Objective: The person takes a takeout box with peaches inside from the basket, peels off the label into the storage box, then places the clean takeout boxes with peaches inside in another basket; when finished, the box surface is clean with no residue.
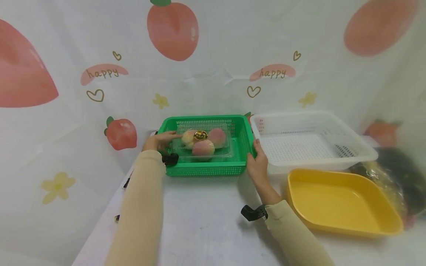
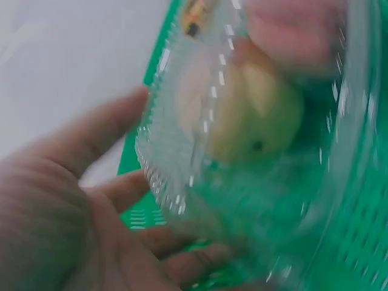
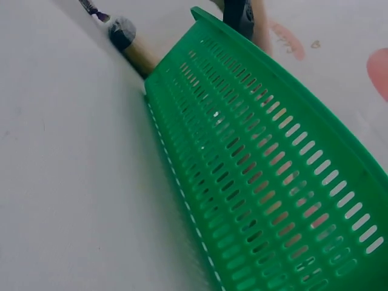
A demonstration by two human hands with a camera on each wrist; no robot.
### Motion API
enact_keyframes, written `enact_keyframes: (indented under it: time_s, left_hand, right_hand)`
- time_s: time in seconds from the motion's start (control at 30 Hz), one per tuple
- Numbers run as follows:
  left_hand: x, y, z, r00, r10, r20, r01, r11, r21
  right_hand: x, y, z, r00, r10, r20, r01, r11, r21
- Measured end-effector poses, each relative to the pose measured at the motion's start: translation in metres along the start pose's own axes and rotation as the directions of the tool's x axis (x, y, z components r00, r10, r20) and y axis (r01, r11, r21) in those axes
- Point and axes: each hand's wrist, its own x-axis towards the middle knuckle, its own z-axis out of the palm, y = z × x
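Observation:
A clear plastic box of peaches (image 1: 203, 147) with a black and gold label is at the green basket (image 1: 206, 170), its left part over the basket's inside. My left hand (image 1: 161, 141) holds the box by its left end. In the left wrist view, the thumb lies at the edge of the box and the fingers reach under it; the picture is blurred. At the basket's right end, my right hand (image 1: 257, 164) grips the side near the front corner. The right wrist view shows the basket's slotted wall (image 3: 254, 151) but not that hand.
A white basket (image 1: 299, 162) stands right of the green one. In front of it lies a yellow tray (image 1: 346, 203). Dark items in clear plastic (image 1: 392, 181) are at the far right. A printed curtain (image 1: 206, 85) hangs behind. Small objects (image 1: 126, 183) lie along the left table edge.

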Motion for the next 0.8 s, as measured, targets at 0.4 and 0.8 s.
enact_keyframes:
  time_s: [0.4, 0.8]
  left_hand:
    - [0.018, -0.022, 0.013, 0.993, 0.091, -0.078, -0.095, 0.995, -0.042]
    - [0.023, -0.027, 0.014, 0.968, 0.239, -0.078, -0.245, 0.967, -0.073]
  right_hand:
    - [0.0, 0.007, 0.0, 0.992, 0.108, 0.062, -0.114, 0.987, 0.113]
    - [0.001, 0.008, 0.001, 0.989, 0.098, 0.107, -0.112, 0.985, 0.133]
